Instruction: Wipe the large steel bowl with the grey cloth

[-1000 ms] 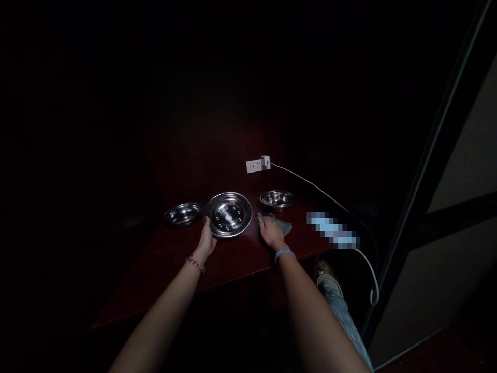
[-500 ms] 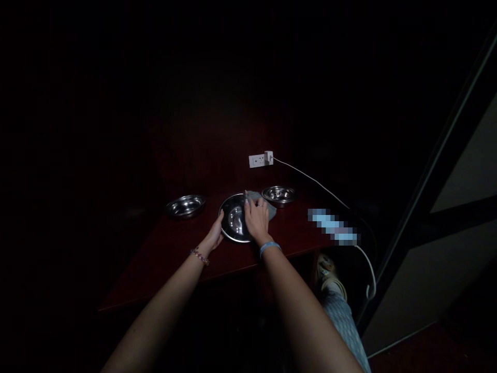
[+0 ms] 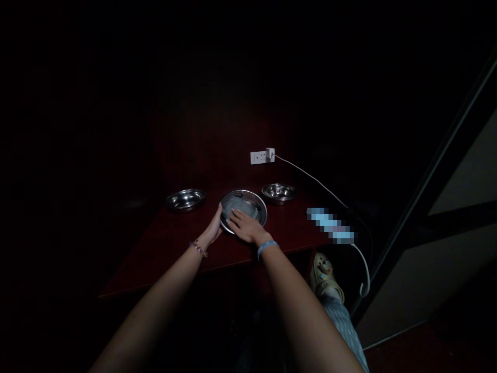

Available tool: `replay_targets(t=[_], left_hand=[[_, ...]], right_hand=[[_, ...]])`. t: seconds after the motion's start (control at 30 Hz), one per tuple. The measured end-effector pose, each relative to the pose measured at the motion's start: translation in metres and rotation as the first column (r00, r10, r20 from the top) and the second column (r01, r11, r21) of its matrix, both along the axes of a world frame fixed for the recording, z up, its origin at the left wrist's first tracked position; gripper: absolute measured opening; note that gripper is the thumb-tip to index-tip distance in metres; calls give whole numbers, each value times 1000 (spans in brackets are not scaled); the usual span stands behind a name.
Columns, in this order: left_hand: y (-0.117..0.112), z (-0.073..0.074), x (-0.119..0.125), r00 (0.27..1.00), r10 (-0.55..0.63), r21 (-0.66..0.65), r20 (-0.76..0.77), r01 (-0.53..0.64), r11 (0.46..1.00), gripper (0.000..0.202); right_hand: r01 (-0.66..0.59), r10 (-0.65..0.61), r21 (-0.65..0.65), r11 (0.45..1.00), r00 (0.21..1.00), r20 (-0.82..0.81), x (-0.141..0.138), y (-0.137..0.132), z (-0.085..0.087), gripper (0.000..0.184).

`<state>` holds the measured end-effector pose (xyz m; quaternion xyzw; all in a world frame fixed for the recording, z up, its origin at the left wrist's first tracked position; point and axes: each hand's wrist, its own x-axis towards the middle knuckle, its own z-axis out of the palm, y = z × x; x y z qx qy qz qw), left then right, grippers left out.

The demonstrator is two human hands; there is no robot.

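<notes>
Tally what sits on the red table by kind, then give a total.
Steel dishes: 3, the left dish, the middle dish and the right dish
Grey cloth: 1
Blurred light-blue item: 1
Total: 5

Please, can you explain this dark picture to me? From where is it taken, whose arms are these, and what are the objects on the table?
The camera sits on a person's head and looks forward and down, so both arms belong to that person. There is no machine here.

The left hand holds the edge of the middle steel plate. The right hand lies flat on a grey cloth inside that plate.

On the dark red table stand two more steel dishes: a left dish and a right dish. Behind them is a white wall socket with a charger and a white cable. One patch to the right is blurred, so I cannot tell what it is.
</notes>
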<state>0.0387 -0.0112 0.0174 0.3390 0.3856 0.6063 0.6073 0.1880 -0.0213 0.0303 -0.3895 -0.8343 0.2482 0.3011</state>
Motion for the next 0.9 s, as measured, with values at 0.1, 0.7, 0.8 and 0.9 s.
replay_targets(t=[0.1,0.7,0.8,0.9], left_hand=[[-1,1,2,999,-26,-12,-26,26,1000,49],[2,-1,3,954,253,254,-159,-208,945,29],[3,-1,2,953,273,270,-135,-229,935,26],[5,-3,1,940,298,278,-168,-245,929,26]], right_hand=[[25,-28,55,998,998,49,1,0,0,43],[431,-428,-25,902,886,-180,9,23,-18,66],[430,-467,-184,884,838,-283,-5,23,-17,64],[345,-437,-296,891,829,-349,-19,21,-15,55]])
